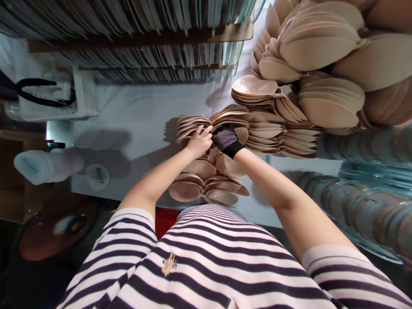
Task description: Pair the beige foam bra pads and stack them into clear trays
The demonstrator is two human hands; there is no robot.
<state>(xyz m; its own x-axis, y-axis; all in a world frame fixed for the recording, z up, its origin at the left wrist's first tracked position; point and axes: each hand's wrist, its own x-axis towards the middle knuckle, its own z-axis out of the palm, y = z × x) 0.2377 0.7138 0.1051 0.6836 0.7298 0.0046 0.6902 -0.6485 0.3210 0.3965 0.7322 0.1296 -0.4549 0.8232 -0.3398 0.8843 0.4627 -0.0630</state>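
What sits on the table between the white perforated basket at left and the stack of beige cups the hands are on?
In the head view, only bare white table with shadows lies between the white basket and the beige cup stack.

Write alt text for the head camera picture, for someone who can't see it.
Two hands meet on a stack of beige foam cups on a white table: the bare left hand grips the stack, the right hand wears a dotted black glove. More beige cup piles sit to the right, racks of clear trays behind.
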